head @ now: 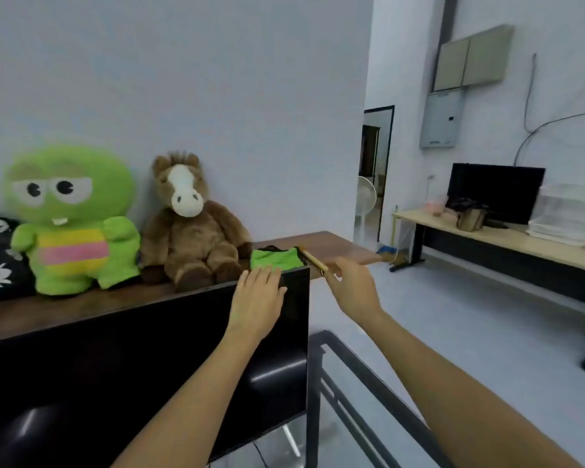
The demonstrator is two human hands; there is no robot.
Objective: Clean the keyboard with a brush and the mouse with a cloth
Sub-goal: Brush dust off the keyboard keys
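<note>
A folded green cloth [274, 258] lies on the brown wooden shelf [331, 243] behind a black monitor. My left hand [258, 300] reaches over the monitor's top edge with straight fingers, its fingertips at the cloth's near edge. My right hand [353, 290] pinches the wooden handle of a brush [313, 260], whose far end lies against the cloth's right side. No keyboard or mouse is in view.
The black monitor [142, 366] stands in front of the shelf. A green plush toy [70, 217] and a brown plush horse [191, 224] sit on the shelf to the left. A black metal frame [351, 383] is below right. A far desk [507, 238] holds another screen and trays.
</note>
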